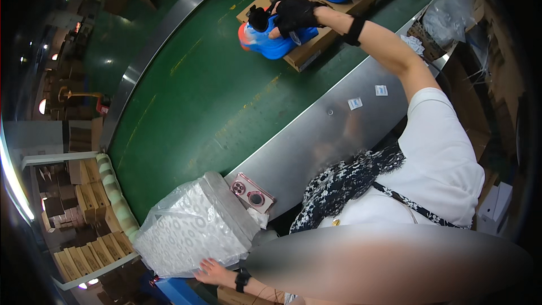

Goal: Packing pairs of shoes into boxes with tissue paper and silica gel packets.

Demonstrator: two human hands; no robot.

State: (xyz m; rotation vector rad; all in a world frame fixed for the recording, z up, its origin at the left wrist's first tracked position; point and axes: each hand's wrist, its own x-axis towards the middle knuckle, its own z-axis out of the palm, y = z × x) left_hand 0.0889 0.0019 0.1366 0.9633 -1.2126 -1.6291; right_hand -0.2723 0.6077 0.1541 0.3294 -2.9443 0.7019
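One gloved right hand (296, 17) curls onto a blue-and-orange shoe (269, 45), thumb against its side, at the end of a cardboard box (309, 55) on the green belt (197, 96). The bare left hand (214, 273) spreads beside a plastic bag (180, 231), perhaps touching it.

The shoe (274, 45) at the top of the frame looks smooth and faintly glossy; the glove (297, 13) is matt cloth, the box (317, 51) dull cardboard. The belt (206, 90) is smooth, softly glossy, scuffed. Blurred reflections show in the metal surface (307, 141). Lower left, the bag (183, 229) is crinkled, shiny, see-through plastic.
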